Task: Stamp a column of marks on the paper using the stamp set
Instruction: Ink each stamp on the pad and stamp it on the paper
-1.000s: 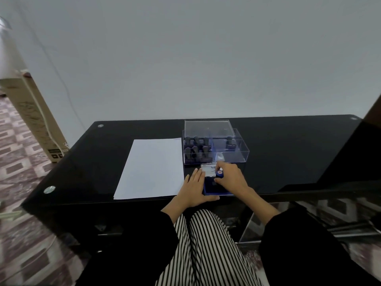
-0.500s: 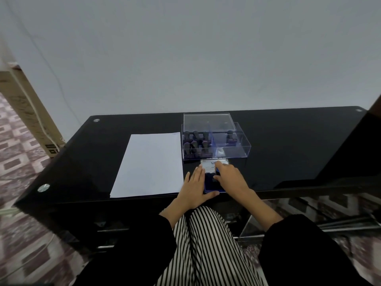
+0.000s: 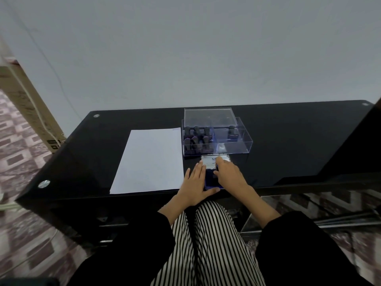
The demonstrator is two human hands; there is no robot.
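Left hand, flat and released, braces the ink pad from its left. Right hand curls atop the pad; I cannot tell what it grasps. Press straight down, evenly.

Black glass table, paper, stamp box, ink pad

Black table: paper lies flat on the left. Clear box sits just right of it, stamps upright in its left part. Ink pad lies open just near of box. Left hand is flat against pad's left side, thumb along its near edge. Right hand is curled over pad; can't tell what it grips.
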